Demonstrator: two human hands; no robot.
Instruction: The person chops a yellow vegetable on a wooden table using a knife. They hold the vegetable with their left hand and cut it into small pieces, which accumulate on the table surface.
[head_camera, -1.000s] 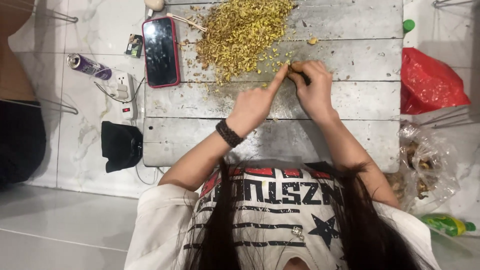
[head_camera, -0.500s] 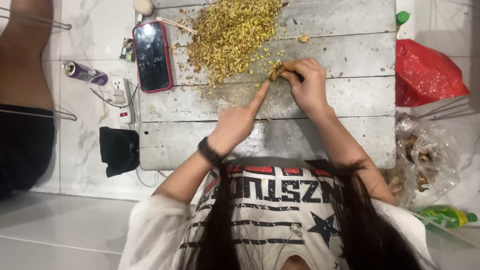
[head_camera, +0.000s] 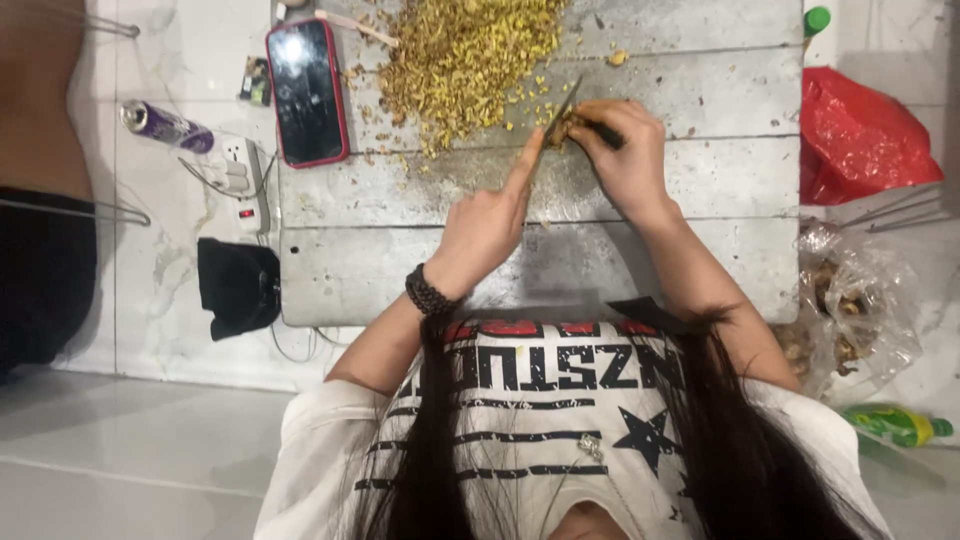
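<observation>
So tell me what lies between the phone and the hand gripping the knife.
In the head view, the yellowish heap of chopped bits and its scattered crumbs on the grey board lie between the red-cased phone and the right hand.

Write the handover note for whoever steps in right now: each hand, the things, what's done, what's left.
Left hand: holds nothing, forefinger stretched to the blade.
Right hand: grip shut on the knife, pinning a small brownish piece on the grey board.
Done: heap of yellow-green cut bits at the board's far edge.
Left: the piece at the blade; the clear bag holds more brownish pieces.
</observation>
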